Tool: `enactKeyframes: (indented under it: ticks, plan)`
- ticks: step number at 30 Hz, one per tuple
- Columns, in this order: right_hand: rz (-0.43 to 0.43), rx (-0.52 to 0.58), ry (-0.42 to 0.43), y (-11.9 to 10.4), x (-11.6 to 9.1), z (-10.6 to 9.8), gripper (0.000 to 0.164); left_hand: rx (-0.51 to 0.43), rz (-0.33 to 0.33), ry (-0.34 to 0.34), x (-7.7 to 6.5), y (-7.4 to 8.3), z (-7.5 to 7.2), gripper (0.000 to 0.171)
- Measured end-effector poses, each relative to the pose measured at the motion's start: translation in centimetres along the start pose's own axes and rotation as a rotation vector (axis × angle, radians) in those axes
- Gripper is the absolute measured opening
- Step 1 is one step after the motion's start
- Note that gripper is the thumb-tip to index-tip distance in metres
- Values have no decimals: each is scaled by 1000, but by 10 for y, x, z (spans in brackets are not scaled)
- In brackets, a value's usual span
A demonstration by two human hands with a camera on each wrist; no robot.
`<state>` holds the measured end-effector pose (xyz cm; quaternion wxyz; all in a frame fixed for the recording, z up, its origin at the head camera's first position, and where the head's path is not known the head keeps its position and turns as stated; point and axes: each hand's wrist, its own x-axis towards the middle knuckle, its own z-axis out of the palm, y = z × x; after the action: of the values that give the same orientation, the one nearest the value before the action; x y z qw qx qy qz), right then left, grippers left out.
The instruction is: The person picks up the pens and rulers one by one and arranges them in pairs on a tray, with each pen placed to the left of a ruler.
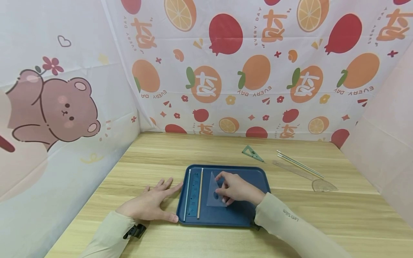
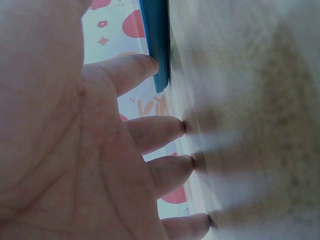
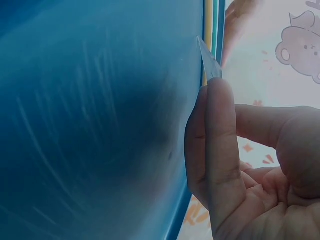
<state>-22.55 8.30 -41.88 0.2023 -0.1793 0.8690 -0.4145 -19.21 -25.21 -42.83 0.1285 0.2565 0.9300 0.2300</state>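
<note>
A dark blue tray (image 1: 238, 218) lies on the wooden table. My left hand (image 1: 151, 204) rests beside it with fingers spread, thumb and index fingertip at the tray's left edge; the left wrist view shows the other fingertips on the tabletop. Over the middle of the tray, my right hand (image 1: 235, 188) pinches a clear set square (image 1: 213, 195), whose corner (image 3: 210, 57) shows past the fingers in the right wrist view. Left of it in the tray lie a teal pencil (image 1: 187, 195), a blue ruler (image 1: 194, 193) and a gold pencil (image 1: 200, 193), roughly parallel.
Behind the tray lies a green set square (image 1: 253, 154). To the right are several pencils (image 1: 300, 164), a clear ruler (image 1: 292, 169) and a clear protractor (image 1: 323, 185). Printed cloth (image 1: 258, 104) hangs along the table's back and sides.
</note>
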Motion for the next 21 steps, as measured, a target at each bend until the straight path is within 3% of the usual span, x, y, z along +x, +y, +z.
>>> enactKeyframes:
  ticks: [7,21]
  plan:
    - [2,-18,-9,-3,0,3,38,28,-37,-18,0,7,-2,113]
    - [1,-124,-9,-9,2,8,38,23,-47,-21,0,8,-3,113]
